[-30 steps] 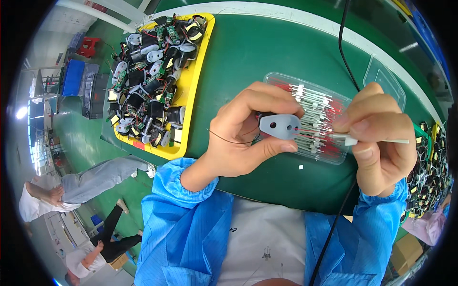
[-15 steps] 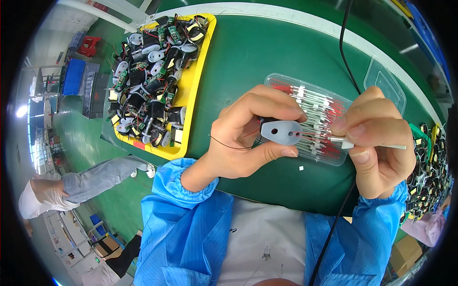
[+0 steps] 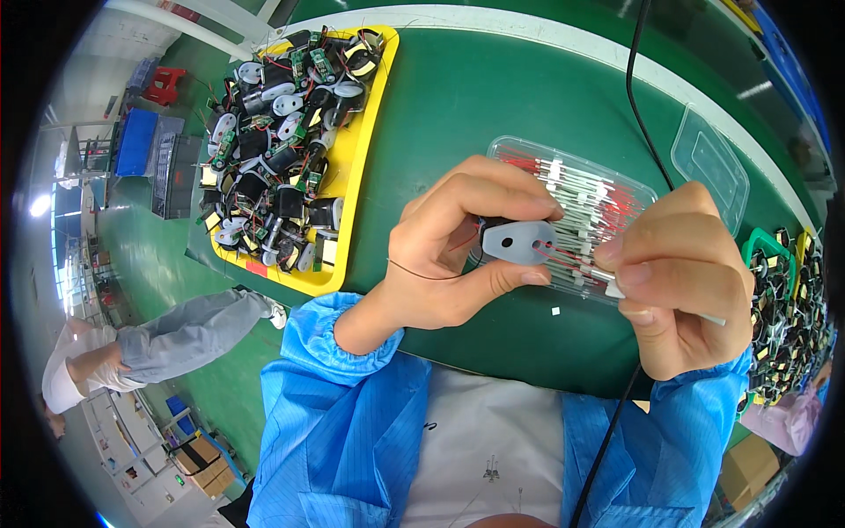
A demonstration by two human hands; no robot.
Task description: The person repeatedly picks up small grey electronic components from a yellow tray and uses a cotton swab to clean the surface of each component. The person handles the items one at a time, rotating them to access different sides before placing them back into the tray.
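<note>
Two hands in the head view, both yours, both occupied over the green table (image 3: pixel 440 106).

Head view. Your left hand (image 3: pixel 444 251) is curled around a small motor (image 3: pixel 521 245): thumb on the near side, forefinger bent over the far side, fingers closed to the motor's width. Its grey end, with dark holes, faces up; the black body shows only in part inside your grip. A thin brown wire (image 3: pixel 421 274) trails left across your palm.

Your right hand (image 3: pixel 687 282) sits right of the motor, thumb and fingertips pinched together on a small white plug (image 3: pixel 613 289). A pale strand (image 3: pixel 713 319) sticks out to the right below your fingers. Thin wire runs between motor and plug; exact joins too small to tell.

Beyond and between your hands: clear box (image 3: pixel 503 138) of red and white leads (image 3: pixel 581 202), partly covered by your fingers. Its near right corner is hidden. Clear lid (image 3: pixel 711 158) lies to the far right. White scrap (image 3: pixel 555 311) on the near side of the box.

Far left: yellow tray (image 3: pixel 350 189) heaped with similar motors and green boards (image 3: pixel 321 63). Right edge: green basket (image 3: pixel 755 242) beside more parts. Black cable (image 3: pixel 630 84) crosses the far right. A person in grey trousers (image 3: pixel 194 339) stands off left.
</note>
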